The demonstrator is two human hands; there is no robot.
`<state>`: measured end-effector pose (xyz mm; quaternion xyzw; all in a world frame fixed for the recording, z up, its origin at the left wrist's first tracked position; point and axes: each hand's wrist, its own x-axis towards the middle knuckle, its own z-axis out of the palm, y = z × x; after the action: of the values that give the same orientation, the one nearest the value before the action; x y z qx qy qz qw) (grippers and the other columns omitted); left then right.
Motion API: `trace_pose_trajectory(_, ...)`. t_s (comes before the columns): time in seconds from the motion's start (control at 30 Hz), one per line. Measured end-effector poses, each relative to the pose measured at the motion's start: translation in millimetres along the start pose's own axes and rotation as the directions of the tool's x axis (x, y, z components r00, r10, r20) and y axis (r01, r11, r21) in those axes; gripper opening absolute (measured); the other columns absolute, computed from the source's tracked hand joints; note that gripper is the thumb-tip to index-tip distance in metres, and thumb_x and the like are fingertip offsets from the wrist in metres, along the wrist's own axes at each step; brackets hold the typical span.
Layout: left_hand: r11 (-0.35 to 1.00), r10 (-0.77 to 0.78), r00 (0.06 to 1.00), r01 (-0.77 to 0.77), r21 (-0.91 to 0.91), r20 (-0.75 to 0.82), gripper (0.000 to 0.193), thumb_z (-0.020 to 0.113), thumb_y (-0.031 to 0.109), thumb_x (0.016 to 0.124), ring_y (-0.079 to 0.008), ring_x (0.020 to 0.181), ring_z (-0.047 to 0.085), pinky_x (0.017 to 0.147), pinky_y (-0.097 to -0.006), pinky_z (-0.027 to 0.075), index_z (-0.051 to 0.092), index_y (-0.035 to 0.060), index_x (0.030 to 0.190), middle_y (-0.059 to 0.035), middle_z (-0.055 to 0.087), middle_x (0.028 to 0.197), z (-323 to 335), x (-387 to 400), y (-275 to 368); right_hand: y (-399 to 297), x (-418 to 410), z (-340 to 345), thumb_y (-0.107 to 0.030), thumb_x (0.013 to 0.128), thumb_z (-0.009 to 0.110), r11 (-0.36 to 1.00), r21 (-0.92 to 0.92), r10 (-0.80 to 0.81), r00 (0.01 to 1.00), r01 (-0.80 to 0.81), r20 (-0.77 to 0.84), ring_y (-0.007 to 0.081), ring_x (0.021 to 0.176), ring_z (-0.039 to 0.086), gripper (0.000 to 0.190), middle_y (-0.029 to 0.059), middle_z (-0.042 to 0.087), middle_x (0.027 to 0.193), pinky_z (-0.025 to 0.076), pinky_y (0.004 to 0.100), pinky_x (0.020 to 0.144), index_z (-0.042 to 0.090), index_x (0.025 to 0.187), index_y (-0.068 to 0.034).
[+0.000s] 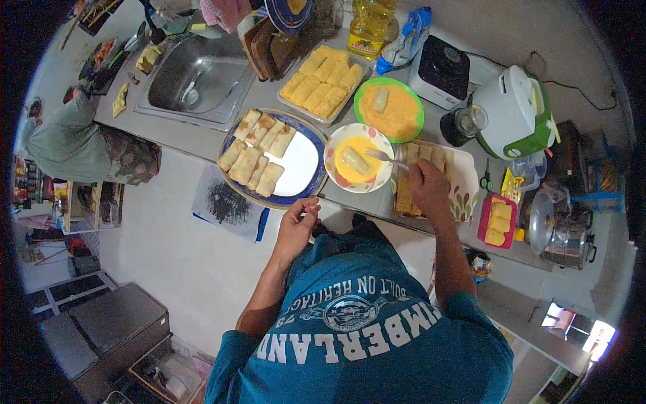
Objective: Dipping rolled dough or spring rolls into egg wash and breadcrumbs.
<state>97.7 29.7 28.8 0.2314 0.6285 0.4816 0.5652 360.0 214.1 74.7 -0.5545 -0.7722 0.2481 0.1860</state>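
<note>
My right hand (429, 187) grips a metal fork (386, 157), its tines over a patterned bowl (333, 177) of beaten egg. One pale roll (355, 160) lies in the egg. My left hand (300, 222) is near the rim of a blue-edged oval plate (315, 136) with several folded rolls (257, 169); its fingers are drawn together, and whether they hold anything is unclear. Behind the bowl, a green plate (420, 108) of orange crumbs carries another roll (380, 99). A clear tray (328, 120) holds several crumb-coated rolls (318, 81). Under my right hand is a leaf-patterned tray (462, 171) with browned rolls.
A steel sink (202, 76) lies at left, beyond the oval plate. An oil bottle (371, 30), a white and green appliance (515, 111), a glass jar (462, 123), scissors (486, 177) and a pink container (482, 217) stand around the work area. Another person (75, 136) is at far left.
</note>
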Motion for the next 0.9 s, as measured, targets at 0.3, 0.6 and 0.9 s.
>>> trace_pose_trajectory(0.3,0.995,0.039,0.999,-0.042,0.090,0.032,0.031,0.055,0.023,0.100,-0.0156,0.087,0.065,0.074,-0.0290,0.052,0.057,0.0055,0.126,-0.0070,0.064,0.109,3,0,-5,-11,-12,-11,-0.023,0.092,0.055,0.997,-0.054,-0.056,0.993,0.062,0.106,0.0444,0.086,0.062,0.024,0.0254,0.064,0.090,0.047,0.0533,0.079,0.060,0.091,0.000)
trace_pose_trajectory(0.6,0.995,0.038,0.998,-0.043,0.088,0.056,0.030,0.055,0.021,0.100,-0.0153,0.086,0.065,0.075,-0.0288,0.052,0.058,0.0058,0.125,-0.0064,0.064,0.108,6,3,-11,-24,9,16,-0.021,0.094,0.053,0.973,-0.001,-0.229,0.973,0.229,-0.028,0.0429,0.085,0.060,0.023,0.0226,0.062,0.085,0.047,0.0529,0.076,0.059,0.087,-0.001)
trace_pose_trajectory(0.9,0.994,0.092,0.995,-0.094,0.057,0.037,0.031,0.056,0.024,0.099,-0.0145,0.085,0.065,0.075,-0.0286,0.052,0.058,0.0064,0.124,-0.0072,0.064,0.109,4,-1,-17,-22,22,9,-0.021,0.095,0.051,0.967,-0.159,-0.193,0.980,0.197,0.043,0.0402,0.089,0.063,0.024,0.0214,0.065,0.091,0.049,0.0510,0.081,0.064,0.096,-0.001)
